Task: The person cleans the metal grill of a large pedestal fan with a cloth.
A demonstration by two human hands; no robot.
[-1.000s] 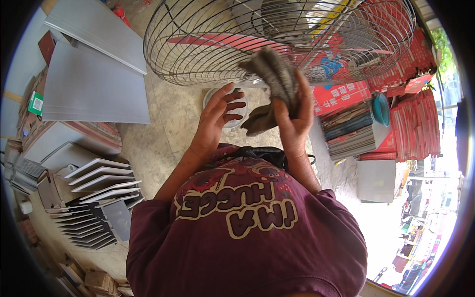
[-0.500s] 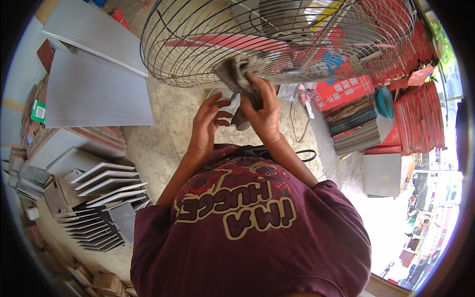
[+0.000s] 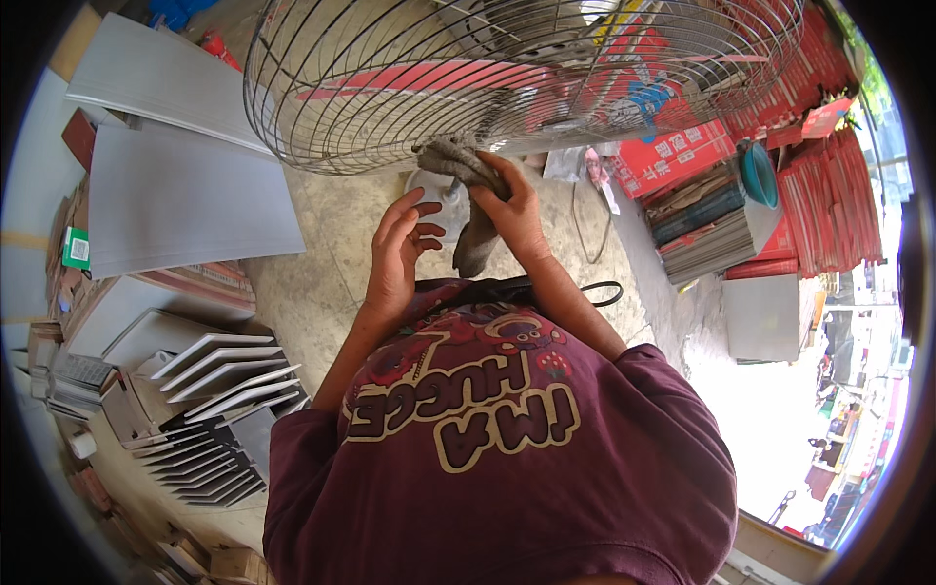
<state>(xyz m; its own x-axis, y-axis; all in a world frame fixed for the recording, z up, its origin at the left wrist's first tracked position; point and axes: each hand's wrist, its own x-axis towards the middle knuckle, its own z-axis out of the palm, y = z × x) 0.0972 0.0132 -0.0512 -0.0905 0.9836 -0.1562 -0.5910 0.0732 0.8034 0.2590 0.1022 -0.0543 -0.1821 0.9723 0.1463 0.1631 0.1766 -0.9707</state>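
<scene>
In my right hand [image 3: 509, 210] is a grey-brown cloth [image 3: 476, 229], gripped between thumb and fingers so that one end hangs down. Its upper end meets the lower rim of a large fan's wire guard [image 3: 361, 161]. Behind the wires shows a red fan blade [image 3: 429, 80]. My left hand [image 3: 398, 249] is held up to the left of the cloth, empty, its fingers curled loosely and apart. A small gap separates it from the cloth.
Grey panels [image 3: 195, 195] lie at the left, above a rack of thin white-edged boards [image 3: 219, 366]. Stacks of red flattened cartons [image 3: 829, 210] stand at the right beside a teal basin [image 3: 758, 175]. A cord [image 3: 604, 234] lies on the concrete floor [image 3: 312, 244].
The cloth has slipped from a bunched shape into a longer hanging strip in my right hand. Both hands sit slightly lower and further left, and the fan guard appears shifted left.
</scene>
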